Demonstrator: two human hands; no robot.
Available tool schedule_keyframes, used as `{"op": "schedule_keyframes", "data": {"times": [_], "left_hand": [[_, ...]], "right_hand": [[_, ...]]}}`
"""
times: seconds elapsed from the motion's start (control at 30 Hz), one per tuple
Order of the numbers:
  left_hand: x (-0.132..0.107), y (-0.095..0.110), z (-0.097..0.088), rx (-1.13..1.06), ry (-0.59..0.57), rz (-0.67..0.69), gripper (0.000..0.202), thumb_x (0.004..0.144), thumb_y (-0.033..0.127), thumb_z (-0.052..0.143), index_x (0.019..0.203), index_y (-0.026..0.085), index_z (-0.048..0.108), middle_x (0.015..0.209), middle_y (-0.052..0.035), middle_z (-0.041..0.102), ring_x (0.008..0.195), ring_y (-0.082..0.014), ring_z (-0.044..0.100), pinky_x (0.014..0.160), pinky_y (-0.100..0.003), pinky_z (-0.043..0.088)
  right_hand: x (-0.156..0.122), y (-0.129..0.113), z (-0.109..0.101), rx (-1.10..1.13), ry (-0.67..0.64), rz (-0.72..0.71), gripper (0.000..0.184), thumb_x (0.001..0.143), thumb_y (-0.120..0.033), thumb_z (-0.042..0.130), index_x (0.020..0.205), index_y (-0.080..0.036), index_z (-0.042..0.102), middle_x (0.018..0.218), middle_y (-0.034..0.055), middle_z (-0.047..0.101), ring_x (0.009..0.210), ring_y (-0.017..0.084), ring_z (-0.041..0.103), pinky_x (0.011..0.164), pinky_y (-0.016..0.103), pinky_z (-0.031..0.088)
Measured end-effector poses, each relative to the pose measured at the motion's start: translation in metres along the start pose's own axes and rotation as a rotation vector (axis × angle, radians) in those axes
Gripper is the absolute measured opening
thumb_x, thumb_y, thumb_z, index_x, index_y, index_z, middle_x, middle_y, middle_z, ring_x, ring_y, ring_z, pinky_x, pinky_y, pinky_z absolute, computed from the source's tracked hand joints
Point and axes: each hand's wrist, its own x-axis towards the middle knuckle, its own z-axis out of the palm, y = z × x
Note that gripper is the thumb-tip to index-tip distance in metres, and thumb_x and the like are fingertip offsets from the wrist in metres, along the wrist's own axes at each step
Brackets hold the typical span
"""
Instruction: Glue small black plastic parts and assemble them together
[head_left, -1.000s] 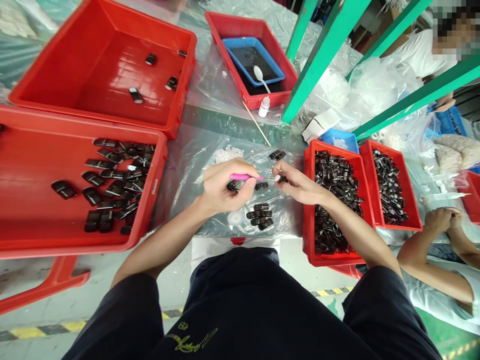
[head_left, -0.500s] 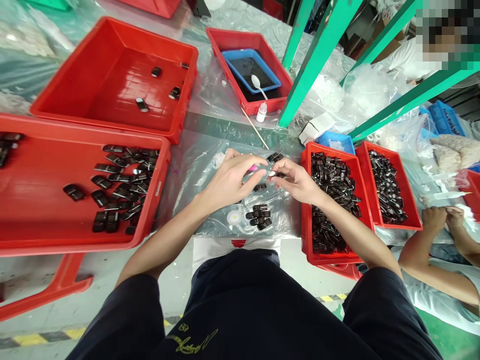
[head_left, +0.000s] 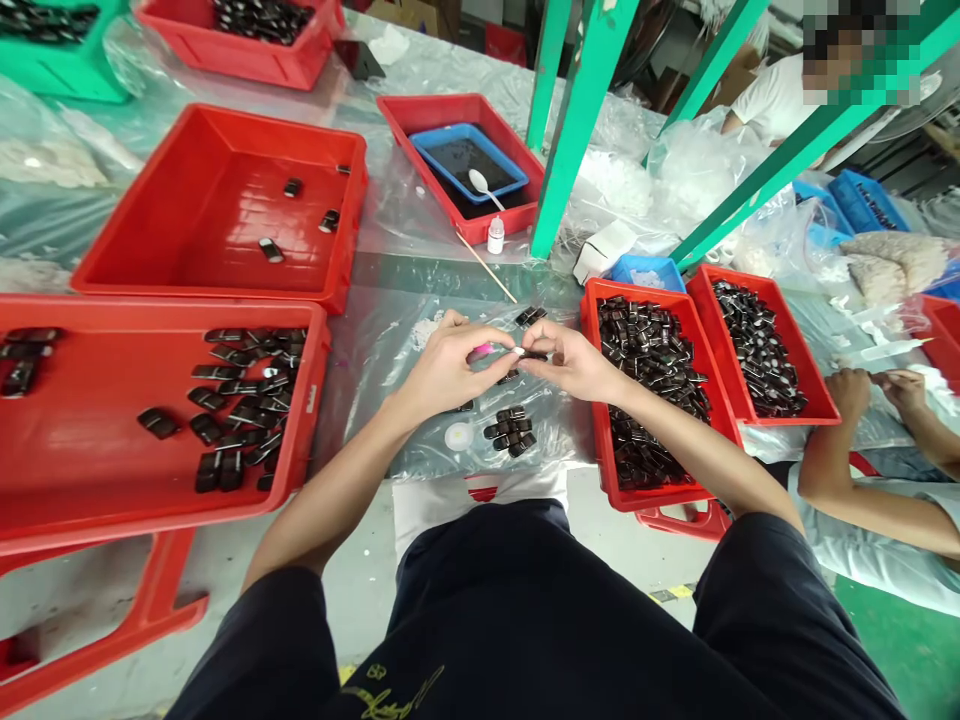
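My left hand is closed, with a small pink item showing among its fingers; its kind is not clear. Its thumb and forefinger meet around a tiny white spot at the end of a small glossy black part. That part is pinched in my right hand, whose fingers hide some of it. Just below the hands, several matching black parts lie grouped on the plastic sheet. A round white disc lies left of them, and another black pair sits just behind my right hand.
Red bins of black parts stand on the right and left. Behind are a red bin, a blue tray with a white spoon, a small bottle, a stick and green posts. A co-worker's hands are at right.
My hands have come closer together, and the left fingertips now meet at the black part's white end. The view has shifted, showing more of the table's far side.
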Motion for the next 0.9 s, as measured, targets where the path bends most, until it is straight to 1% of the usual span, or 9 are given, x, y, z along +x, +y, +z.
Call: {"op": "schedule_keyframes", "data": {"times": [0.1,0.17,0.23,0.4,0.47,0.57,0.7,0.77,0.9], "left_hand": [[-0.001,-0.005,-0.005,0.023,0.052,-0.032,0.015,0.094,0.038,0.074,0.094,0.023,0.079,0.064,0.0028,0.069,0.059,-0.0138,0.051,0.073,-0.033,0.043],[-0.001,-0.012,-0.008,0.063,0.026,-0.073,0.015,0.094,0.038,0.074,0.093,0.023,0.079,0.06,0.0032,0.066,0.059,-0.015,0.053,0.075,-0.034,0.045],[-0.001,-0.019,-0.009,0.13,-0.083,-0.112,0.017,0.094,0.037,0.071,0.09,0.023,0.079,0.059,0.0022,0.067,0.059,-0.0166,0.055,0.079,-0.036,0.046],[-0.001,-0.025,-0.001,0.326,-0.512,-0.216,0.024,0.095,0.031,0.058,0.09,0.019,0.079,0.064,-0.0039,0.072,0.066,-0.0247,0.067,0.094,-0.045,0.049],[0.0,-0.024,0.003,0.395,-0.631,-0.262,0.028,0.096,0.031,0.055,0.094,0.018,0.079,0.069,-0.0076,0.074,0.077,-0.0293,0.072,0.098,-0.046,0.049],[0.0,-0.024,0.009,0.473,-0.729,-0.296,0.031,0.099,0.031,0.053,0.102,0.016,0.08,0.08,-0.0123,0.079,0.092,-0.0332,0.076,0.101,-0.045,0.047],[0.0,-0.029,0.011,0.487,-0.773,-0.321,0.033,0.102,0.031,0.051,0.107,0.015,0.079,0.089,-0.014,0.081,0.095,-0.0331,0.077,0.105,-0.045,0.045],[0.001,-0.028,0.008,0.465,-0.751,-0.34,0.034,0.101,0.034,0.054,0.113,0.013,0.078,0.09,-0.0142,0.081,0.097,-0.0343,0.077,0.106,-0.047,0.045],[0.006,-0.015,-0.009,0.34,-0.539,-0.367,0.041,0.103,0.045,0.056,0.125,0.015,0.074,0.081,-0.0078,0.077,0.09,-0.0304,0.073,0.104,-0.045,0.046]], "right_hand": [[-0.001,0.004,-0.004,-0.054,0.048,-0.014,0.024,0.097,-0.038,0.071,0.101,-0.02,0.055,0.101,0.0061,0.072,0.095,0.018,0.067,0.071,0.026,0.049],[-0.002,0.007,-0.009,-0.115,0.099,0.006,0.025,0.094,-0.038,0.074,0.102,-0.018,0.061,0.104,0.0067,0.071,0.094,0.017,0.065,0.066,0.025,0.046],[-0.004,0.011,-0.015,-0.141,0.14,0.042,0.03,0.092,-0.042,0.077,0.104,-0.017,0.065,0.105,0.007,0.07,0.091,0.017,0.062,0.063,0.025,0.044],[-0.007,0.019,-0.022,0.02,0.228,0.069,0.047,0.083,-0.057,0.085,0.096,-0.018,0.062,0.094,0.0041,0.071,0.081,0.014,0.061,0.071,0.027,0.048],[-0.007,0.019,-0.022,0.129,0.213,0.113,0.051,0.084,-0.061,0.084,0.098,-0.02,0.057,0.088,0.003,0.074,0.074,0.013,0.064,0.064,0.026,0.046],[-0.007,0.016,-0.019,0.244,0.179,0.182,0.057,0.085,-0.066,0.081,0.104,-0.023,0.048,0.08,0.0005,0.075,0.059,0.013,0.065,0.049,0.022,0.036],[-0.008,0.011,-0.014,0.3,0.151,0.195,0.061,0.09,-0.073,0.073,0.109,-0.025,0.041,0.074,-0.0022,0.073,0.045,0.011,0.059,0.042,0.021,0.029],[-0.009,0.009,-0.011,0.31,0.165,0.164,0.06,0.092,-0.073,0.071,0.109,-0.025,0.04,0.064,-0.0079,0.064,0.042,0.009,0.05,0.042,0.02,0.029],[-0.008,0.007,-0.009,0.357,0.2,0.105,0.054,0.096,-0.071,0.067,0.107,-0.026,0.039,0.062,-0.0149,0.042,0.043,0.005,0.031,0.043,0.018,0.024]]}}
